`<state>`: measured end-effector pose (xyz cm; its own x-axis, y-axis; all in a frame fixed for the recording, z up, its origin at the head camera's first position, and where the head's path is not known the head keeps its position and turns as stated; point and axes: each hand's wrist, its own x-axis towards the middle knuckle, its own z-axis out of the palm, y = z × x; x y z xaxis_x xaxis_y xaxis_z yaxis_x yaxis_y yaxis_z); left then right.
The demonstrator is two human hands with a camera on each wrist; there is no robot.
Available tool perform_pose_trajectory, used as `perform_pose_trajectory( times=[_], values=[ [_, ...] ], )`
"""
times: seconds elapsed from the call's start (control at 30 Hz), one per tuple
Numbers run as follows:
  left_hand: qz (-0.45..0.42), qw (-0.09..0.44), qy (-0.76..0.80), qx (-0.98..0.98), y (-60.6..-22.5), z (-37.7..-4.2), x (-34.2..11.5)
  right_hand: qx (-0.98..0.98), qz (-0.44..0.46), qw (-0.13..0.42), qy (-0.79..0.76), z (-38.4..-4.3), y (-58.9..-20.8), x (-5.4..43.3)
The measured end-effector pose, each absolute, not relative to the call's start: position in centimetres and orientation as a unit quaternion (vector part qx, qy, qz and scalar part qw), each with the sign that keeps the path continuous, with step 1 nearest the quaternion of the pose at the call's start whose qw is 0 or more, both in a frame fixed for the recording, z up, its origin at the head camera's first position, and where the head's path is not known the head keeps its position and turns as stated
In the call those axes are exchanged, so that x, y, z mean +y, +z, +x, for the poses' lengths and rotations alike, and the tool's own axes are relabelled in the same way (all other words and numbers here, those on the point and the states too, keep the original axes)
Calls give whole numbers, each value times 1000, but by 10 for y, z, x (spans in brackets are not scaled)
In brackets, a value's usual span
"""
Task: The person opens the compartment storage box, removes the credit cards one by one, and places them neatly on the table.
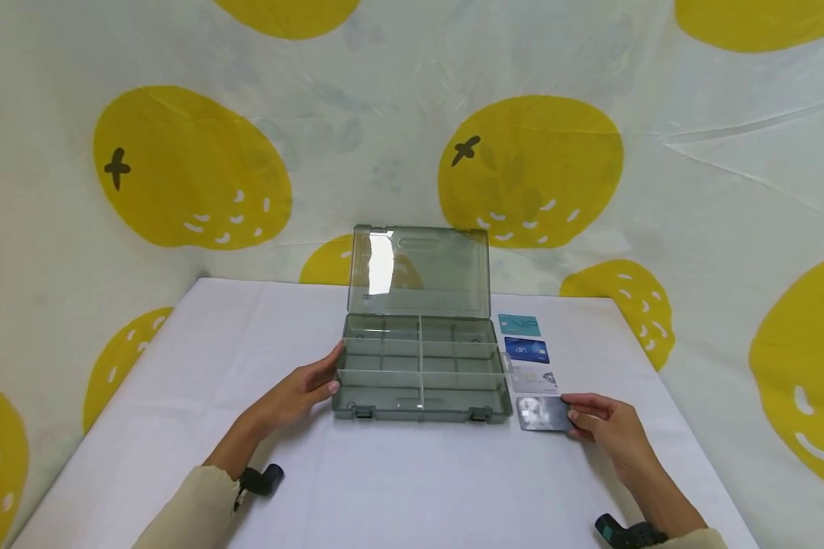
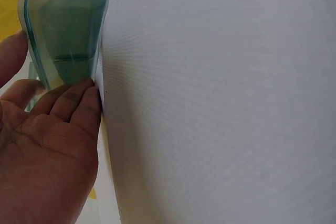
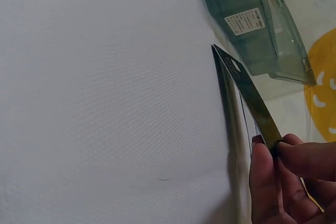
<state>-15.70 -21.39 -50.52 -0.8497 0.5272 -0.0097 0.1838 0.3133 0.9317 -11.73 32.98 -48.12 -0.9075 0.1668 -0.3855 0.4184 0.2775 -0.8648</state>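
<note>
A grey translucent compartment box stands on the table with its clear lid raised. My left hand rests against the box's left side, fingers extended along the wall in the left wrist view. At the box's front right, my right hand pinches the right end of a dark grey bank card between thumb and fingers. In the right wrist view the card is tilted, its held end raised and its far end low by the tablecloth. No items show inside the box's compartments.
Behind the dark card, a white card, a blue card and a teal card lie in a column along the box's right side. A white cloth covers the table. A fruit-patterned curtain hangs behind.
</note>
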Motion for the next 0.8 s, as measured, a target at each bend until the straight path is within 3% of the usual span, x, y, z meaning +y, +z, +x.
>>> perform_pose_trajectory(
  times=[0.63, 0.8],
  values=[
    [232, 159, 540, 793, -506, -160, -214, 921, 157, 72, -350, -104, -468, 320],
    [218, 126, 499, 829, -503, -155, -215, 962, 103, 15, -251, -106, -466, 316]
  ],
)
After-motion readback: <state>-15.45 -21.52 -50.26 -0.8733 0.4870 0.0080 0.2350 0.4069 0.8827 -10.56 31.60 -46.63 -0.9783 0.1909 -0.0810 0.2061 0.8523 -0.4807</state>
